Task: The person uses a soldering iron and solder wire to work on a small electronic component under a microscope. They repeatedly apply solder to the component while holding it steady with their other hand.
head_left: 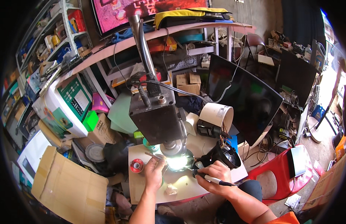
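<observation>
My left hand (154, 174) is closed round a thin metal tool (152, 154) that looks like tweezers; its tip is lost in glare. My right hand (216, 174) grips a soldering iron (220, 182) with a pale handle and a dark cord, its front end angled left toward the light. Between the hands, under the head of a black microscope (154, 115), a bright patch of light hides the work piece. A round black housing (228, 156) with loose wires stands beyond my right hand. A red solder spool (136, 166) lies left of my left hand.
The work rests on a pale board (141, 190) with a small whitish lump (171, 189) near its front. An open cardboard box (70, 186) stands at left, a red plastic stool (270, 173) at right. A large dark screen (242, 97) leans behind.
</observation>
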